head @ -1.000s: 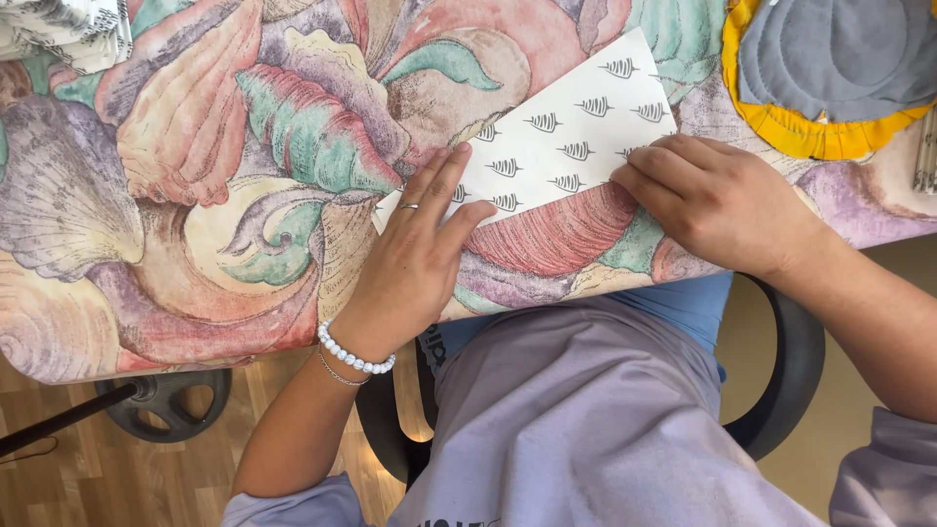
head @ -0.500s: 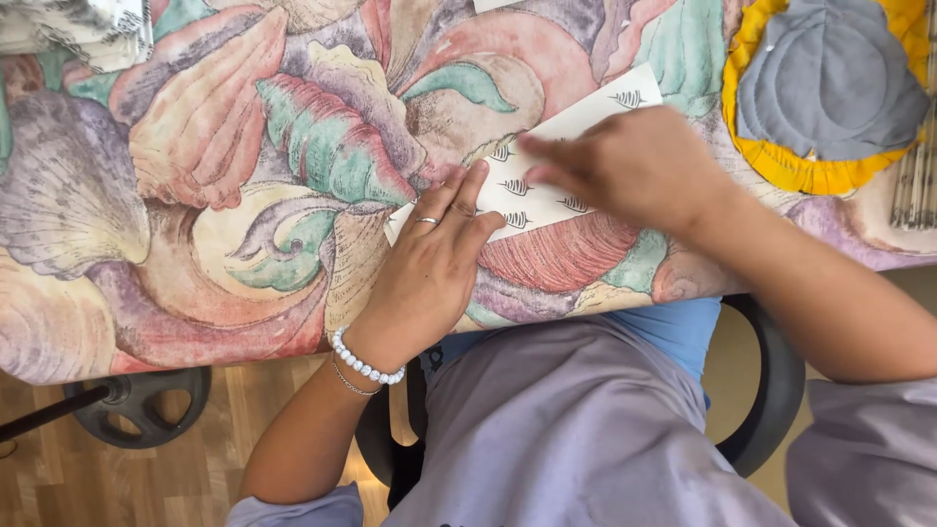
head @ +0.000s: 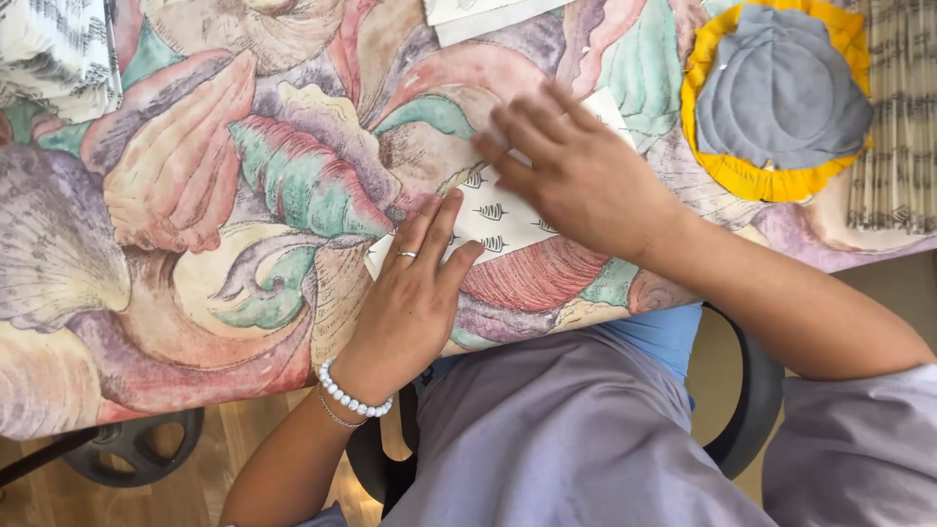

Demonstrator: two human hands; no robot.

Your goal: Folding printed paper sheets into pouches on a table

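Fingers (head: 434,220) of the left hand (head: 410,303) lie flat and together, released, their tips pressing the near left edge of a white patterned paper (head: 498,220) and gripping nothing. A ring sits on one finger and a white bead bracelet (head: 351,393) circles the wrist. At about ten o'clock from this hand, at the far left corner, rests a stack of black-and-white printed material (head: 54,54).

That patterned paper lies on the table (head: 195,195), which is covered in a cloth of large painted shells; it sits near the table's front edge, between the two hands, tilted so its long side runs toward one o'clock.

To its right, the right hand (head: 586,181) is spread open, palm down, on the paper's far half, fingers splayed toward ten o'clock and holding nothing. How much of the sheet lies under the palm I cannot tell. At twelve o'clock from it, more pale sheets (head: 478,15) reach the top edge.

Toward two o'clock sits a round grey and yellow fabric piece (head: 781,93), and at the far right a striped printed sheet (head: 898,137).
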